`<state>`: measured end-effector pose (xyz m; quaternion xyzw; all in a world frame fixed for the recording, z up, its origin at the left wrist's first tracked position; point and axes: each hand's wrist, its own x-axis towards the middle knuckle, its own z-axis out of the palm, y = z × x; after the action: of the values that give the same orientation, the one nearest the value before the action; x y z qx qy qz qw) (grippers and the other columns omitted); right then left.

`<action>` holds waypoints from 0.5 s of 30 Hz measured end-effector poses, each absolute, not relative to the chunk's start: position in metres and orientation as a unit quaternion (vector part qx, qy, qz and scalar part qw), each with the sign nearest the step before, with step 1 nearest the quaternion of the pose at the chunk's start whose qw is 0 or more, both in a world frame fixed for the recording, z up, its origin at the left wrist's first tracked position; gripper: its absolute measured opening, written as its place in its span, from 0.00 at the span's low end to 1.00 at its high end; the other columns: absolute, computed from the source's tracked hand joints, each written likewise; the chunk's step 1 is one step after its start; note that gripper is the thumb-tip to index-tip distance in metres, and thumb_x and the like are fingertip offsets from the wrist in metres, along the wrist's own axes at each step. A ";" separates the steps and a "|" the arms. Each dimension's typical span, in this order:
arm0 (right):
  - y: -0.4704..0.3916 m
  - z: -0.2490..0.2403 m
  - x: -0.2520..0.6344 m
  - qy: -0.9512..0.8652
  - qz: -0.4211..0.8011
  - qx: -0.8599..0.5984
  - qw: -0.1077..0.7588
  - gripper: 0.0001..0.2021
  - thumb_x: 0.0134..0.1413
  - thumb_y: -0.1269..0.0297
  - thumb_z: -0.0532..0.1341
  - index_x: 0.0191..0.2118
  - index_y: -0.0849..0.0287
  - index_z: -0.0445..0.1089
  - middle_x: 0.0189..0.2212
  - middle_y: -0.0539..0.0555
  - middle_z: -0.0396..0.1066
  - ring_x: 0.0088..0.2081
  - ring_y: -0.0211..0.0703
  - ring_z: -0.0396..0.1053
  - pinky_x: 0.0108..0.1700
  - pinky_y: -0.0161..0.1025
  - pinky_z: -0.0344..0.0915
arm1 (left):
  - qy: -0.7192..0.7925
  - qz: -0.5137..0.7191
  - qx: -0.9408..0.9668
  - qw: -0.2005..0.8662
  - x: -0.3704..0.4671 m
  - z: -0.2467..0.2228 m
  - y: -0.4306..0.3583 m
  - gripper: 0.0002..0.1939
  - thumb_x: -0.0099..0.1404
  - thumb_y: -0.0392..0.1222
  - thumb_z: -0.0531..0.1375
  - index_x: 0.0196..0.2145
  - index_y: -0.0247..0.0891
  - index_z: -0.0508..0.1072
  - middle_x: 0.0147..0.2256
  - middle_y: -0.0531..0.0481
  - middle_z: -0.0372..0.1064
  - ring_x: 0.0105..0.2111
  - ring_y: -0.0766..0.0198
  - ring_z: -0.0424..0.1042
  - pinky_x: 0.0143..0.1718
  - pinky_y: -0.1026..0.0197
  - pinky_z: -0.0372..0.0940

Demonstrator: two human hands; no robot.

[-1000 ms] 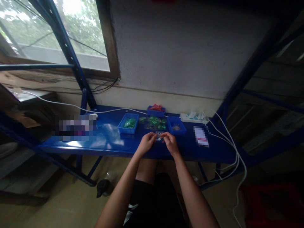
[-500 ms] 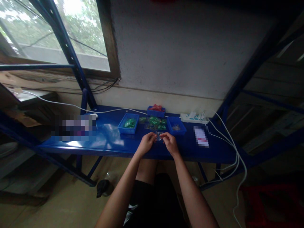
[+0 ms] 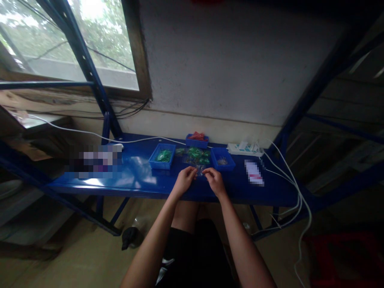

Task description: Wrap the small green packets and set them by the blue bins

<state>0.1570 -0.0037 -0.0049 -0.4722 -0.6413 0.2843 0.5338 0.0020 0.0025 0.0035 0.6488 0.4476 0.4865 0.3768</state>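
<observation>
Between my two hands a small clear plastic bag [image 3: 200,171] is stretched above the blue table. My left hand [image 3: 186,178] pinches its left side, and my right hand [image 3: 213,179] pinches the right side. What the bag contains, if anything, is too small to make out. Just beyond my fingers lies a pile of clear packets with green pieces [image 3: 196,154]. A blue bin of green pieces [image 3: 152,164] stands to the left of the pile. On its right is another blue bin [image 3: 229,165], with small, thin pieces inside that I cannot identify.
A smaller blue bin [image 3: 192,143] with red pieces stands at the back by the wall. A white power strip [image 3: 240,150] with cables sits at the back right. A blurred pale item [image 3: 254,173] lies on the right of the blue table [image 3: 135,182].
My hands have stayed almost in place, still pinching the bag. The clear plastic between the fingers has shifted slightly and shows a little wider.
</observation>
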 end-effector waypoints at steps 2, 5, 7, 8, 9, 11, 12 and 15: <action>-0.004 -0.005 0.157 -0.637 0.286 -0.473 0.537 0.10 0.47 0.67 0.53 0.29 0.57 0.72 0.31 0.53 0.73 0.35 0.44 0.69 0.37 0.39 0.66 | 0.447 0.486 0.651 0.374 0.002 0.003 0.003 0.16 0.60 0.51 0.54 0.27 0.36 0.70 0.21 0.52 0.67 0.23 0.65 0.66 0.27 0.65 0.59; -0.003 -0.005 0.157 -0.627 0.290 -0.474 0.546 0.11 0.48 0.67 0.53 0.32 0.58 0.73 0.34 0.54 0.73 0.35 0.44 0.69 0.37 0.39 0.67 | 0.445 0.486 0.654 0.372 0.002 0.002 0.003 0.16 0.61 0.51 0.53 0.28 0.35 0.71 0.22 0.52 0.68 0.24 0.65 0.67 0.27 0.65 0.59; -0.002 -0.006 0.158 -0.616 0.290 -0.473 0.559 0.13 0.48 0.67 0.54 0.37 0.58 0.74 0.38 0.55 0.72 0.36 0.43 0.69 0.36 0.39 0.68 | 0.444 0.487 0.653 0.373 0.002 0.001 0.004 0.15 0.61 0.50 0.54 0.31 0.35 0.72 0.23 0.51 0.69 0.24 0.64 0.67 0.27 0.65 0.60; -0.002 -0.006 0.158 -0.609 0.289 -0.473 0.567 0.14 0.48 0.66 0.54 0.39 0.59 0.74 0.41 0.56 0.72 0.36 0.43 0.69 0.36 0.39 0.68 | 0.444 0.488 0.652 0.374 0.002 0.001 0.004 0.15 0.60 0.50 0.54 0.32 0.34 0.72 0.23 0.51 0.69 0.24 0.64 0.68 0.28 0.65 0.60; -0.001 -0.007 0.158 -0.601 0.288 -0.473 0.576 0.15 0.48 0.65 0.55 0.42 0.59 0.73 0.43 0.57 0.70 0.36 0.43 0.69 0.35 0.39 0.68 | 0.444 0.489 0.650 0.376 0.002 0.000 0.004 0.15 0.60 0.49 0.54 0.33 0.34 0.73 0.23 0.51 0.70 0.24 0.64 0.68 0.28 0.65 0.61; 0.000 -0.008 0.159 -0.584 0.289 -0.472 0.594 0.19 0.48 0.64 0.56 0.47 0.58 0.71 0.49 0.59 0.67 0.37 0.42 0.69 0.34 0.38 0.69 | 0.446 0.491 0.646 0.378 0.002 0.000 0.004 0.15 0.60 0.49 0.55 0.34 0.34 0.73 0.23 0.50 0.70 0.24 0.64 0.68 0.27 0.64 0.61; 0.000 -0.008 0.159 -0.575 0.292 -0.471 0.602 0.20 0.48 0.64 0.56 0.49 0.58 0.70 0.51 0.59 0.65 0.37 0.42 0.69 0.33 0.38 0.69 | 0.447 0.491 0.644 0.379 0.002 0.000 0.004 0.15 0.59 0.48 0.55 0.34 0.34 0.73 0.23 0.51 0.70 0.23 0.64 0.68 0.27 0.65 0.61; 0.000 -0.009 0.160 -0.556 0.304 -0.462 0.621 0.25 0.48 0.65 0.55 0.55 0.55 0.65 0.57 0.60 0.58 0.43 0.45 0.68 0.33 0.38 0.70 | 0.448 0.490 0.643 0.380 0.003 0.001 0.003 0.14 0.59 0.47 0.55 0.34 0.34 0.73 0.23 0.51 0.69 0.23 0.64 0.68 0.27 0.65 0.61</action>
<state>0.1601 -0.0001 -0.0091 -0.4619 -0.5557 0.3036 0.6211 0.0027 0.0035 0.0005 0.6435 0.4481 0.4904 0.3804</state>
